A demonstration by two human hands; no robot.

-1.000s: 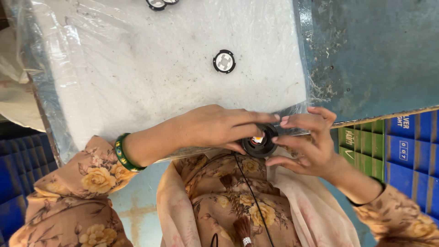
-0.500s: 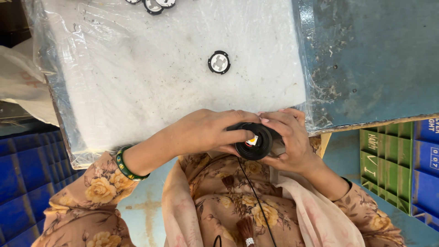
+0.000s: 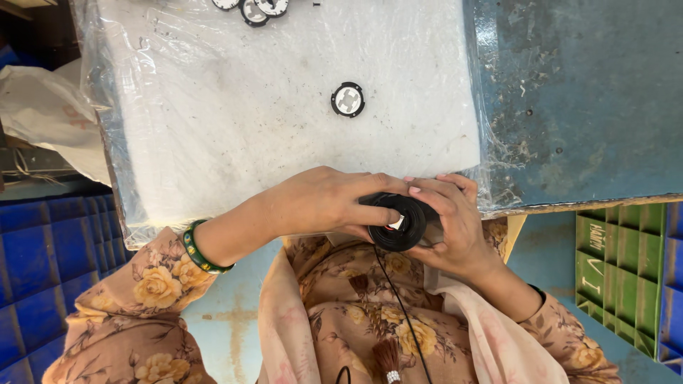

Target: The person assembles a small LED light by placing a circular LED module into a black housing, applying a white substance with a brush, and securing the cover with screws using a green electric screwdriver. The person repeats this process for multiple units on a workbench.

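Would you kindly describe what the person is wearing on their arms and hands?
Both hands are bare. The left hand has a green bangle with gold spots at the wrist. Both arms have tan sleeves printed with yellow roses; the right hand shows a dark cuff edge at its sleeve.

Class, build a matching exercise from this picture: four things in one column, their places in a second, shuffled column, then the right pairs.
1. black round part
2. black-and-white disc
3. green bangle
4. green crate

A. on the left wrist
B. lower right, below the bench edge
C. alone on the white sheet
D. held between left hand and right hand

Pairs: 1-D, 2-C, 3-A, 4-B
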